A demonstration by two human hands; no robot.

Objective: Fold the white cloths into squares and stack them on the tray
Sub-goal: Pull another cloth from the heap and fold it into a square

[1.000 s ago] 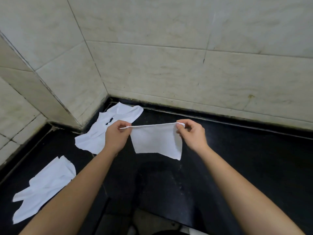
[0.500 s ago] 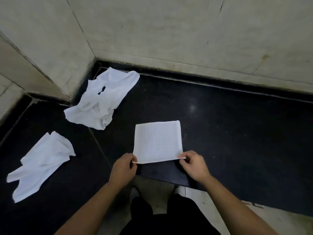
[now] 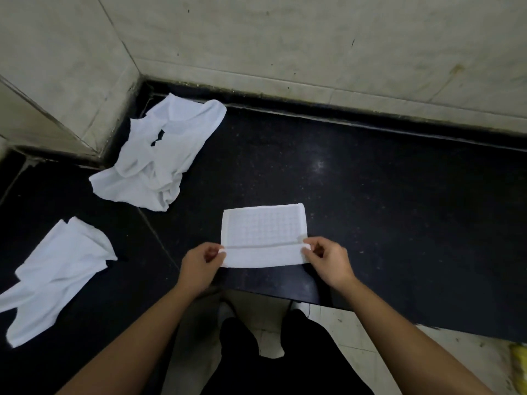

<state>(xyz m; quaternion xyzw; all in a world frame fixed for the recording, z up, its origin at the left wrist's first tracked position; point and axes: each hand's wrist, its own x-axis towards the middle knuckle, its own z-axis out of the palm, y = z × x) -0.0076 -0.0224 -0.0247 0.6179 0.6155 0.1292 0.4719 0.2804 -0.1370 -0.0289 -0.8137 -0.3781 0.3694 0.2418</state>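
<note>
A white checked cloth (image 3: 263, 228) lies flat on the black counter (image 3: 385, 212) near its front edge. Its near edge is turned up and carried partway over the far part. My left hand (image 3: 201, 266) pinches the left end of that raised edge, my right hand (image 3: 328, 259) the right end. A crumpled white cloth (image 3: 162, 155) lies in the back left corner. Another loose white cloth (image 3: 54, 275) lies at the left. No tray is in view.
Pale tiled walls (image 3: 285, 38) close the counter at the back and left. The counter's front edge (image 3: 285, 295) runs just below my hands, with pale floor tiles and my dark trousers (image 3: 279, 357) beneath. Something yellow (image 3: 519, 363) shows at the lower right.
The cloth, held up in the air a second ago, came down flat on the counter. Both hands have since lifted its near edge and moved it away from me over the cloth.
</note>
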